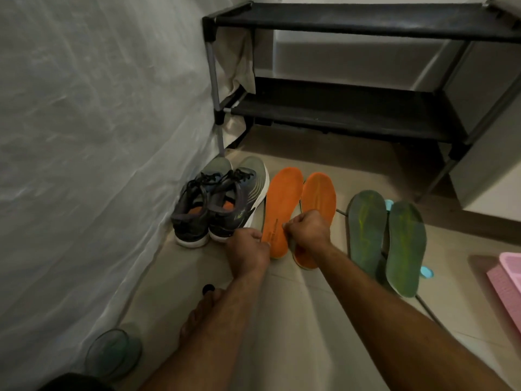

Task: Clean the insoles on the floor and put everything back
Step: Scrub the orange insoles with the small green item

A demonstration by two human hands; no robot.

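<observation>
Both hands reach forward and down to the heel end of the left orange insole (279, 210), which lies flat on the pale tiled floor (284, 320). The left hand (247, 251) has its fingers curled at the insole's left edge near the heel, and the right hand (308, 231) is curled over its right edge; each seems to pinch the insole's rim, though the fingertips are hidden under the knuckles, so the grip itself is hard to confirm.

Just beyond the right hand's knuckles lies the second orange insole (320, 198), side by side with the first, with its heel tucked under the right wrist. Further to the right of the right hand sit two green insoles (366, 230) streaked with yellow, lying parallel, with a light blue object (426, 271) partly showing from beneath them.

Left of the left hand, a pair of grey running shoes (217, 201) stands against a white sheeted wall (98, 122), toes pointing away. Ahead of both hands, a black shoe rack (352, 108) stands with two bare shelves. At the far right edge, beyond the green insoles, is a pink item (507, 280). Near the left forearm, a bare foot (203, 314) rests on the floor, and a translucent round container (112, 354) sits behind it.
</observation>
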